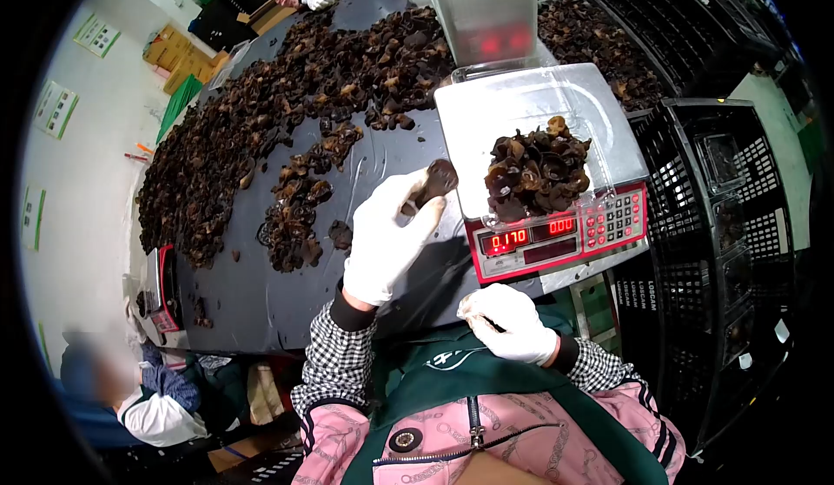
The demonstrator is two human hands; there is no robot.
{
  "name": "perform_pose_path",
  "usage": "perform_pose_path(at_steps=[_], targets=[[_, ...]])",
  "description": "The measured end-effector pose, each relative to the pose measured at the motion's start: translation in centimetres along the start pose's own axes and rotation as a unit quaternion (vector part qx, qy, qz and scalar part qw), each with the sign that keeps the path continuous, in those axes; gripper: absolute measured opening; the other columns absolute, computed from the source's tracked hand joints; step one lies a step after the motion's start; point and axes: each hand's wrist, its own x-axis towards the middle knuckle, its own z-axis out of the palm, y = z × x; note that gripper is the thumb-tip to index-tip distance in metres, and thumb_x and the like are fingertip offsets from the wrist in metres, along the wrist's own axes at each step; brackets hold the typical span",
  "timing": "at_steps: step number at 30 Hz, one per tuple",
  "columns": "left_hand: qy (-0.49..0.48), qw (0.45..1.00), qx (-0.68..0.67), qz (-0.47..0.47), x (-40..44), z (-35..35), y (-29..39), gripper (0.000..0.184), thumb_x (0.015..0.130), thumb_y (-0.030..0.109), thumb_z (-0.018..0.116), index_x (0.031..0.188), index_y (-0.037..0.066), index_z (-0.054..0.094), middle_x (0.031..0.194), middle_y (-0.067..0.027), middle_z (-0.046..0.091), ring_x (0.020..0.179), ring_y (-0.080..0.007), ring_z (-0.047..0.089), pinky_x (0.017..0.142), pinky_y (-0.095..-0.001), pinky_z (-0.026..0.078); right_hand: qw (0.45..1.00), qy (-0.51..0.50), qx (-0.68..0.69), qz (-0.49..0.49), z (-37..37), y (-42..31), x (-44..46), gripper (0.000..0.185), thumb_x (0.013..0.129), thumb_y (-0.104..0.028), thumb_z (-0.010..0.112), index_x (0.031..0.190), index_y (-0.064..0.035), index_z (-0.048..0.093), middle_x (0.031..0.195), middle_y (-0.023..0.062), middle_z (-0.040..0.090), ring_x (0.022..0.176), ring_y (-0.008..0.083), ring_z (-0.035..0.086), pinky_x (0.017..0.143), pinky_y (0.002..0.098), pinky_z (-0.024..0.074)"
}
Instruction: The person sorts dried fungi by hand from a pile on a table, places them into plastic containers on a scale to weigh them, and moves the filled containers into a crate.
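My left hand (391, 233), in a white glove, pinches a dark brown wood ear mushroom (437, 181) just left of the scale. In front of the scale, near my apron, my gloved right hand (511, 324) has its fingers curled together; whatever they may hold is hidden. On the scale (460, 103), a pile of wood ears (539, 171) sits in a clear plastic tray (601, 151). The red display (506, 239) reads 0.170. A small heap of wood ears (295, 224) lies on the dark table (382, 159), left of my left hand.
A large mound of wood ears (226, 138) covers the table's far left. Stacked clear trays (486, 16) stand behind the scale. Black crates (686, 164) are at the right. Another scale (162, 290) and a seated person (161, 407) are at lower left. A co-worker's gloved hands (318, 0) show at the top.
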Motion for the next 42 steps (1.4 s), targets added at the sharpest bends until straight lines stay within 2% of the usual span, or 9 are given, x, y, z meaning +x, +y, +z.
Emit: perform_pose_path(at_steps=[11, 12, 16, 19, 24, 28, 34, 37, 42], targets=[[-0.04, 0.997, -0.008, 0.061, 7.3, 4.2, 2.0, 0.039, 0.092, 0.019, 0.073, 0.126, 0.002, 0.068, 0.101, -0.0078, 0.067, 0.08, -0.012, 0.062, 0.073, -0.0282, 0.051, 0.999, 0.033, -0.02, -0.002, -1.3, 0.1, -0.2, 0.019, 0.08, 0.003, 0.073, 0.095, -0.0052, 0.067, 0.095, 0.0084, 0.071, 0.082, 0.0283, 0.068, 0.074, 0.0374, 0.0555], [-0.07, 0.997, -0.013, 0.036, 7.7, 4.4, 2.1, 0.042, 0.091, 0.02, 0.074, 0.129, 0.003, 0.067, 0.107, -0.0095, 0.068, 0.089, -0.0158, 0.065, 0.081, -0.0313, 0.053, 0.999, 0.03, -0.014, -0.002, -1.3, 0.2, -0.2, 0.018, 0.08, 0.002, 0.073, 0.095, -0.0049, 0.067, 0.096, 0.0089, 0.071, 0.082, 0.0288, 0.068, 0.074, 0.0376, 0.0556], [-0.025, 0.973, 0.092, 0.212, 8.9, 5.1, 1.3, 0.042, 0.089, 0.018, 0.076, 0.128, 0.004, 0.068, 0.124, -0.0121, 0.069, 0.108, -0.0277, 0.066, 0.095, -0.0369, 0.053, 1.0, 0.021, -0.01, -0.007, -1.2, 0.2, -0.1, 0.018, 0.08, 0.002, 0.074, 0.095, -0.0047, 0.067, 0.096, 0.0092, 0.071, 0.082, 0.029, 0.068, 0.075, 0.0378, 0.0555], [-0.099, 0.979, 0.059, 0.167, 9.2, 5.1, 1.5, 0.037, 0.09, 0.012, 0.073, 0.126, 0.007, 0.069, 0.127, -0.0119, 0.068, 0.111, -0.0281, 0.066, 0.095, -0.0376, 0.054, 1.0, 0.026, -0.008, -0.003, -1.2, 0.3, -0.1, 0.017, 0.08, 0.001, 0.074, 0.095, -0.0046, 0.068, 0.096, 0.0093, 0.071, 0.082, 0.029, 0.068, 0.075, 0.0379, 0.0554], [-0.09, 0.952, 0.103, 0.275, 8.6, 7.0, 0.2, 0.032, 0.089, 0.003, 0.068, 0.12, 0.008, 0.071, 0.11, -0.0092, 0.071, 0.1, -0.0294, 0.07, 0.088, -0.0347, 0.057, 1.0, 0.019, -0.009, -0.002, -1.2, 0.2, -0.2, 0.016, 0.08, 0.001, 0.074, 0.094, -0.0046, 0.068, 0.096, 0.0092, 0.071, 0.082, 0.029, 0.068, 0.075, 0.0381, 0.0555], [-0.062, 0.909, 0.301, 0.281, 8.8, 7.4, 0.5, 0.029, 0.085, 0.001, 0.067, 0.112, 0.009, 0.073, 0.099, -0.009, 0.069, 0.092, -0.0282, 0.069, 0.076, -0.0376, 0.056, 0.999, 0.032, -0.01, -0.005, -1.4, 0.0, 0.0, 0.016, 0.08, 0.001, 0.074, 0.094, -0.0047, 0.068, 0.096, 0.009, 0.071, 0.081, 0.0289, 0.068, 0.074, 0.038, 0.0555], [-0.107, 0.951, 0.138, 0.254, 9.4, 5.9, 0.7, 0.035, 0.083, -0.003, 0.063, 0.115, 0.008, 0.072, 0.103, -0.0113, 0.069, 0.097, -0.03, 0.068, 0.085, -0.0375, 0.056, 0.999, 0.034, -0.017, -0.006, -1.5, -0.3, 0.1, 0.016, 0.079, 0.001, 0.074, 0.092, -0.0046, 0.068, 0.096, 0.0091, 0.071, 0.081, 0.0289, 0.069, 0.074, 0.0376, 0.0555], [-0.04, 0.97, 0.09, 0.223, 10.2, 5.8, 1.4, 0.037, 0.082, -0.005, 0.061, 0.115, 0.007, 0.072, 0.103, -0.0123, 0.069, 0.1, -0.0309, 0.067, 0.089, -0.038, 0.055, 0.999, 0.031, -0.019, -0.005, -1.6, -0.4, 0.1, 0.016, 0.079, 0.001, 0.074, 0.093, -0.0044, 0.068, 0.095, 0.0092, 0.071, 0.081, 0.0288, 0.069, 0.073, 0.0376, 0.0554], [-0.12, 0.921, 0.139, 0.344, 10.8, 8.5, 1.0, 0.038, 0.084, -0.008, 0.06, 0.115, 0.008, 0.073, 0.096, -0.0122, 0.068, 0.094, -0.0307, 0.065, 0.084, -0.0384, 0.053, 0.997, 0.062, -0.024, -0.034, -2.9, -1.6, 0.8, 0.016, 0.077, 0.003, 0.073, 0.091, -0.0041, 0.068, 0.093, 0.0104, 0.073, 0.08, 0.0276, 0.07, 0.074, 0.0365, 0.0557]])
